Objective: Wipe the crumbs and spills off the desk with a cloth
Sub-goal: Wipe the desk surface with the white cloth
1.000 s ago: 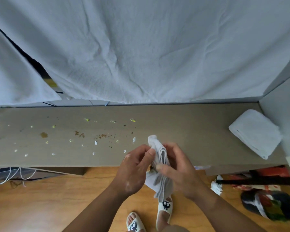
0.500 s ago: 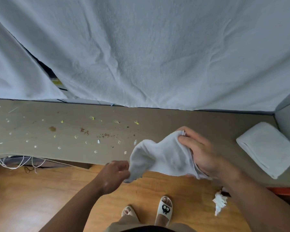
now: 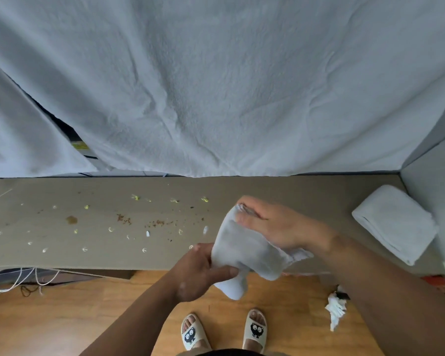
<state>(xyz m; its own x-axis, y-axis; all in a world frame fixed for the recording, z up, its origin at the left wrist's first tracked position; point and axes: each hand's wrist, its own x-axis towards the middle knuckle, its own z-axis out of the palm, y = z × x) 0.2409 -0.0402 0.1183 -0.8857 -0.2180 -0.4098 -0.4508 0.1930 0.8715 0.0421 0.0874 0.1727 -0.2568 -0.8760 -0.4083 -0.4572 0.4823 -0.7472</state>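
Observation:
A white cloth [image 3: 244, 255] hangs over the desk's front edge, held by both hands. My right hand [image 3: 280, 227] grips its upper end above the desk [image 3: 293, 194]. My left hand [image 3: 201, 273] pinches its lower part, thumb on the fabric, just in front of the desk edge. Brown crumbs [image 3: 125, 219], a brown spill spot [image 3: 71, 220] and several pale and yellowish bits [image 3: 136, 197] lie scattered across the left and middle of the grey-brown desk, left of the cloth.
A folded white towel [image 3: 393, 223] lies at the desk's right end beside a grey side panel [image 3: 432, 191]. A white sheet [image 3: 216, 86] hangs behind the desk. Crumpled paper [image 3: 335, 308] lies on the wooden floor; white cords [image 3: 16, 278] hang at left.
The cloth was bunched between both hands, then spread wide. Now my left hand has come back up to it and grips the lower part, and the cloth is gathered narrower.

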